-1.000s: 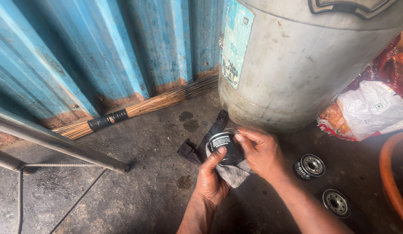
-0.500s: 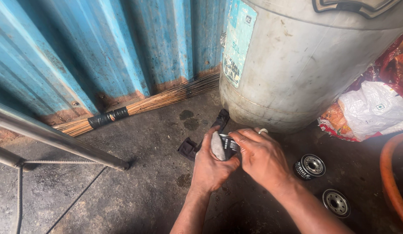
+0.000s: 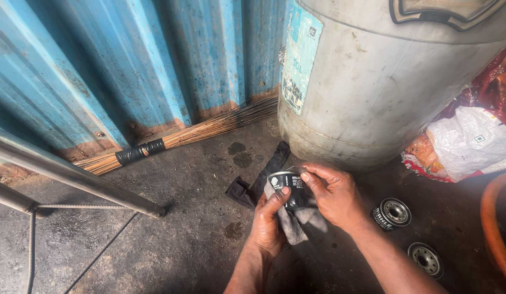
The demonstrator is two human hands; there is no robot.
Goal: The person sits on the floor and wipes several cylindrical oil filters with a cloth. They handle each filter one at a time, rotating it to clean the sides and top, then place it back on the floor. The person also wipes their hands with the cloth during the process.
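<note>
A black oil filter [image 3: 288,188] is gripped between two bare hands above a stained concrete floor [image 3: 155,239], near the middle of the scene. The left hand [image 3: 269,226] is seen closed around the filter from below and from the near side, its thumb pressed on the can's side, with a grey rag [image 3: 296,223] bunched between palm and can and hanging beneath it. The right hand [image 3: 334,196] is clamped on the filter from the right, its fingertips laid across the top edge. To the right, on the floor, two more round filters are seen lying with their threaded ends up, one [image 3: 394,212] just beside the right wrist and another [image 3: 425,257] nearer the camera. A dark cloth [image 3: 258,177] is spread on the floor just beyond the hands. At the left, grey metal bars [image 3: 73,177] are seen crossing the view. Farther back, a large grey drum [image 3: 383,81] is stood at the right, a straw broom [image 3: 182,136] is laid along the foot of a blue corrugated wall [image 3: 127,60], and crumpled plastic bags [image 3: 471,141] are piled at the far right, near an orange hose [image 3: 495,228].
</note>
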